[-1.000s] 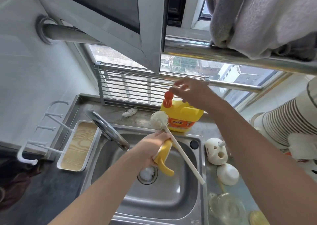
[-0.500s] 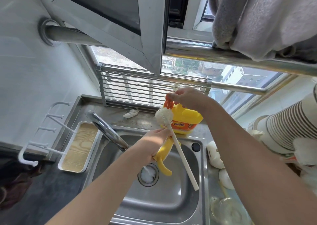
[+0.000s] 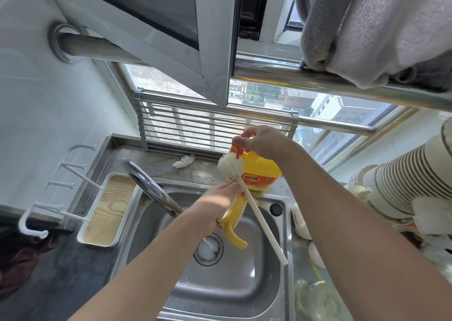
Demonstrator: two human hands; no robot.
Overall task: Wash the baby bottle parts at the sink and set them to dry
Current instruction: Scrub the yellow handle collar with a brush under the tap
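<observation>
Two hands worked over steel sink (image 3: 232, 284). Left hand (image 3: 217, 204) gripped yellow plastic curved-handle bottle part (image 3: 234, 234) w/ thin white bristle brush (image 3: 261, 220) together; right hand (image 3: 261, 141) pinched orange pump (image 3: 237, 150) on yellow detergent bottle (image 3: 263, 174). Part looked light, stiff, prob. slippery once soapy: best held round its body.

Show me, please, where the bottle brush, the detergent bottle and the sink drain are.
bottle brush (image 3: 231, 165), head view, on its bristle head.
detergent bottle (image 3: 263, 168), head view, on its yellow body.
sink drain (image 3: 208, 248), head view, on its strainer.

Two hands (image 3: 217, 205) (image 3: 264, 142), one brush (image 3: 259, 217), one yellow detergent bottle (image 3: 263, 171), one faucet (image 3: 146, 186), one sink (image 3: 244, 291).
</observation>
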